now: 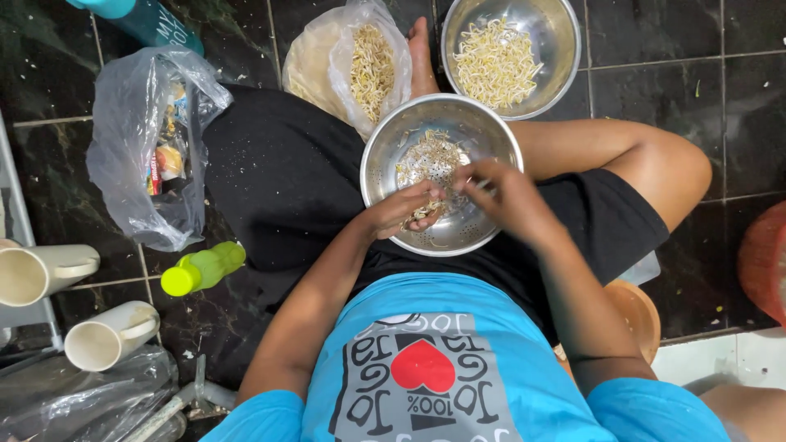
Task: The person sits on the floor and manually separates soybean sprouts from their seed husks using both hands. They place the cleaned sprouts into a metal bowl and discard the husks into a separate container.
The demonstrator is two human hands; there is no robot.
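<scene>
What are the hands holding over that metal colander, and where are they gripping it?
Both the left hand and right hand pinch bean sprouts between their fingertips over the colander. Which part of the sprouts they grip cannot be told.

Blue tee [442,327] w/ red heart, black shorts [295,180].

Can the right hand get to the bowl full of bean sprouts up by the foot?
Probably yes. The right hand is over the colander on the lap, and the sprout bowl sits just beyond it on the floor, with nothing between them.
</scene>
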